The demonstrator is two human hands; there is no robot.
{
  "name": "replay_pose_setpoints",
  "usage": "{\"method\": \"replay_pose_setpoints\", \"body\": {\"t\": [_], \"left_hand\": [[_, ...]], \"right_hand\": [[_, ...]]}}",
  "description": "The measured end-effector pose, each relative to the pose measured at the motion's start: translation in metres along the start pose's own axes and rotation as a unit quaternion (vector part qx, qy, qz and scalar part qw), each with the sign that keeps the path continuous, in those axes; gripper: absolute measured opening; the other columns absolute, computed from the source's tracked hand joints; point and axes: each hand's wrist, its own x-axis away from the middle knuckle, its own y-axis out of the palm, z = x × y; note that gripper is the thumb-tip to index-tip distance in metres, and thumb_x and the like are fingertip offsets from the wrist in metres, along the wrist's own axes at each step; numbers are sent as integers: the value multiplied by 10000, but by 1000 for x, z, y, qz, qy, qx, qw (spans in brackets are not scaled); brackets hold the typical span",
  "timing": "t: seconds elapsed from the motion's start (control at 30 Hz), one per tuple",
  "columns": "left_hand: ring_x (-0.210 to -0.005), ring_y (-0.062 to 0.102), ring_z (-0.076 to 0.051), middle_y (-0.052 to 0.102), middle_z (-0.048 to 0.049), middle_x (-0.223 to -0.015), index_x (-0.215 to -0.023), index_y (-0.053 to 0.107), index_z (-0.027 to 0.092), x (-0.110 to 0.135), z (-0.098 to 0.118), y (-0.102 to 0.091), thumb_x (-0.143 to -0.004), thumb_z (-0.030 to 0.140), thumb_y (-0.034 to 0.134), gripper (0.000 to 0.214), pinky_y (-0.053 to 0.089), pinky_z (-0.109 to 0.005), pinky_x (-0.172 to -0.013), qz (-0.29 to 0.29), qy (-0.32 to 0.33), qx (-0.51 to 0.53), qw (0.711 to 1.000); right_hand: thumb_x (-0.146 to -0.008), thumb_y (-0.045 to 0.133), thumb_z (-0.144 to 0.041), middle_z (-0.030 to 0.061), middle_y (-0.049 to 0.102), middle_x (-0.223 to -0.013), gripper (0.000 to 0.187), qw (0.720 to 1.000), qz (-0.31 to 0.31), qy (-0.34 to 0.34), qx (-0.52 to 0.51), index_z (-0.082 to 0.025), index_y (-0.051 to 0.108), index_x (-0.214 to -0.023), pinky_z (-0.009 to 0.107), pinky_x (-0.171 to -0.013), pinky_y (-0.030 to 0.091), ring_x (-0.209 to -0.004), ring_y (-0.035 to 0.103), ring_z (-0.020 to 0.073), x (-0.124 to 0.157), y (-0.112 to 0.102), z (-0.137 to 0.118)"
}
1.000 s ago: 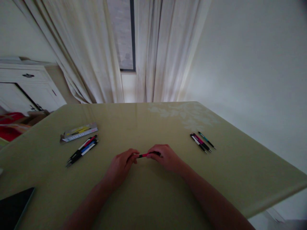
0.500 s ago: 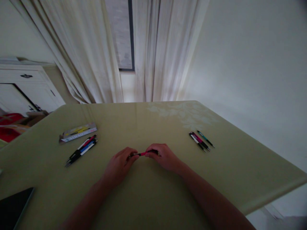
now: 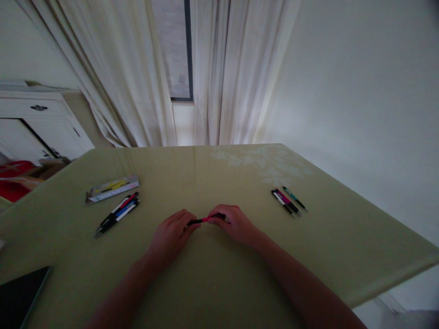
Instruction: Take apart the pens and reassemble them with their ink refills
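Observation:
A pink pen [image 3: 205, 220] with a black grip lies level between my two hands, over the middle of the table. Around its black grip end, my left hand [image 3: 172, 233] is closed, thumb and fingers pinching. My right hand [image 3: 236, 224] pinches the other end, its fingers partly covering the pink barrel. Off to the left, several pens [image 3: 117, 214] with pink, blue, white and black parts lie in a bundle. Beyond my right hand are a few more pens [image 3: 286, 202], black-and-white and purple, with a slim teal pen [image 3: 295, 198] beside them.
An open-looking pen box [image 3: 113, 188] with yellow print lies behind the left bundle. A dark flat device [image 3: 22, 297] sits at the near left of the pale green table [image 3: 212, 173]. Curtains [image 3: 130, 82] hang behind, and a white cabinet [image 3: 44, 119] stands at the left.
The fingers of my left hand have shifted slightly on the pen, and more of its black grip shows. My right hand keeps its hold; the other pens are unmoved.

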Motion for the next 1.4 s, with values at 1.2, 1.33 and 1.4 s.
{"method": "replay_pose_setpoints", "body": {"t": [1.2,1.33,1.4], "left_hand": [[-916,681,-229,720,-51,-993,-1050,630,221,-1,-2,5,-1057,337,439,223,535,-374,-846,-11,-4,6,1000],[-959,669,-232,708,-56,-1046,-1143,634,239,-1,1,2,-1061,290,398,255,529,-400,-906,4,22,7,1000],[-957,664,-234,701,-60,-1045,-1150,642,241,-1,1,1,-1060,270,378,280,528,-406,-909,4,25,1,1000]], "right_hand": [[-1003,668,-292,52,737,-977,123,998,23,-35,39,-188,723,-1039,308,-861,485,-933,664,190,0,-2,-2],[-967,719,-306,61,682,-981,128,997,37,-25,56,-185,744,-1001,315,-883,485,-960,634,198,0,-4,-1],[-955,735,-304,62,653,-982,126,997,46,-15,63,-184,757,-987,308,-873,488,-960,624,195,-1,-5,1]]}}
